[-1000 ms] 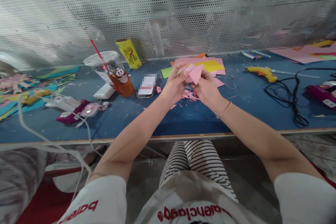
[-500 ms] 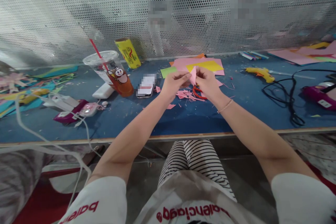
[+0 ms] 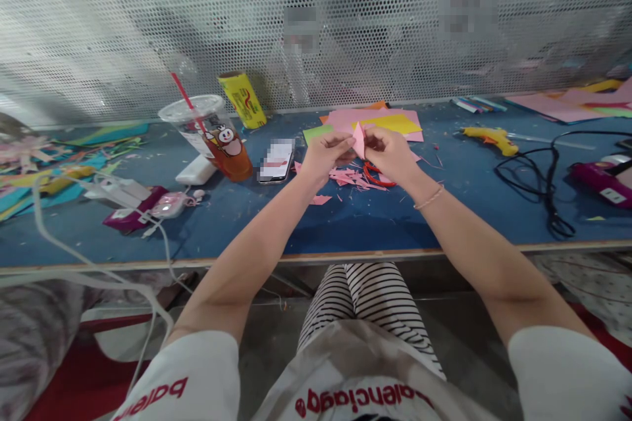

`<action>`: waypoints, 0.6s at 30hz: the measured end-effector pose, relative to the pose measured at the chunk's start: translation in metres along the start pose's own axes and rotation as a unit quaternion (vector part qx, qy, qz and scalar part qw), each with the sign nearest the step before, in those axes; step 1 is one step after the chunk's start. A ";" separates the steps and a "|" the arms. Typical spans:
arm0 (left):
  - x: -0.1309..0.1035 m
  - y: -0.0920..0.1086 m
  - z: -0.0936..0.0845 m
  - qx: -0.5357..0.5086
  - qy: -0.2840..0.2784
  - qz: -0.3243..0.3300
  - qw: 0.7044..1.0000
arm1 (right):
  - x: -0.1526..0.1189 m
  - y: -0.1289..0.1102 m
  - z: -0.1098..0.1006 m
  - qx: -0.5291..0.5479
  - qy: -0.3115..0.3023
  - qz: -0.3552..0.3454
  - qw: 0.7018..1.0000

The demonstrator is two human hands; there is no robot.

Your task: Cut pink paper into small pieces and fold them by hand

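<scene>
A small piece of pink paper (image 3: 359, 140) is held up between my two hands, its pointed tip upward. My left hand (image 3: 323, 154) pinches its left side, and my right hand (image 3: 390, 152) grips it from the right with bent fingers. Below them on the blue table (image 3: 360, 230) lie pink paper scraps (image 3: 348, 176) and a red-handled tool (image 3: 378, 175), partly hidden by my right hand. Behind my hands are stacked sheets of pink, green and yellow paper (image 3: 397, 123).
Left of my hands are a phone (image 3: 276, 161), a drink cup (image 3: 217, 138), a yellow roll (image 3: 244, 102) and white cables. To the right lie a yellow glue gun (image 3: 490, 139) and a black cable (image 3: 548, 191). A perforated metal screen (image 3: 370, 33) stands behind.
The pink paper has moved slightly left and turned between my fingers. My right hand has shifted a little, and the view has moved slightly.
</scene>
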State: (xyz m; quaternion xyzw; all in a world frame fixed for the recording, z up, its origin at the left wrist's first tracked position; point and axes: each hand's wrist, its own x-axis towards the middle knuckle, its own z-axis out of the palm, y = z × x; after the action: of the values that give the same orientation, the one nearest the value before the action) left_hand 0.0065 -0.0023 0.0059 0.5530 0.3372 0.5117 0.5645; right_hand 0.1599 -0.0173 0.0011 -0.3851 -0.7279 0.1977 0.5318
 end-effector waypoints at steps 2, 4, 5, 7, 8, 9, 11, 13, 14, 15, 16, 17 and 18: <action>0.002 -0.002 -0.002 -0.006 -0.005 -0.005 1.000 | -0.001 -0.001 0.001 0.027 -0.015 0.002 1.000; 0.004 -0.004 -0.004 -0.024 -0.015 -0.014 1.000 | -0.002 -0.001 0.002 0.039 -0.024 0.004 0.999; 0.005 -0.005 -0.005 -0.037 -0.017 -0.019 0.999 | -0.002 0.000 0.002 0.037 -0.025 0.004 0.999; 0.005 -0.007 -0.004 -0.069 -0.014 -0.028 0.997 | -0.002 0.001 0.002 0.019 -0.018 -0.003 1.000; 0.006 -0.008 -0.003 -0.088 -0.009 -0.034 0.996 | -0.002 0.003 0.001 0.004 -0.013 -0.010 1.000; 0.005 -0.009 -0.002 -0.107 -0.004 -0.042 0.993 | -0.001 0.004 0.001 -0.013 -0.009 -0.019 1.000; 0.004 -0.009 0.001 -0.142 0.007 -0.065 0.988 | 0.000 0.006 -0.001 -0.044 -0.006 -0.037 0.998; 0.002 -0.008 0.004 -0.168 0.016 -0.089 0.982 | 0.000 0.007 -0.001 -0.062 -0.010 -0.049 0.997; 0.001 -0.008 0.005 -0.179 0.020 -0.098 0.979 | 0.000 0.007 -0.001 -0.066 -0.013 -0.052 0.996; 0.000 -0.007 0.006 -0.187 0.023 -0.104 0.977 | 0.000 0.007 -0.001 -0.069 -0.015 -0.056 0.996; -0.001 -0.006 0.007 -0.193 0.025 -0.107 0.975 | 0.000 0.007 0.000 -0.071 -0.015 -0.060 0.996; -0.002 -0.005 0.007 -0.196 0.025 -0.108 0.974 | -0.001 0.007 0.000 -0.071 -0.014 -0.065 0.995; -0.002 -0.005 0.007 -0.198 0.024 -0.107 0.974 | -0.001 0.007 0.001 -0.071 -0.012 -0.070 0.995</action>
State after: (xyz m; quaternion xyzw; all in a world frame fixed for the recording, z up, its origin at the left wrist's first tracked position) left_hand 0.0135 -0.0055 0.0020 0.3785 0.2994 0.5182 0.7061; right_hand 0.1617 -0.0135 -0.0052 -0.3674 -0.7715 0.1125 0.5071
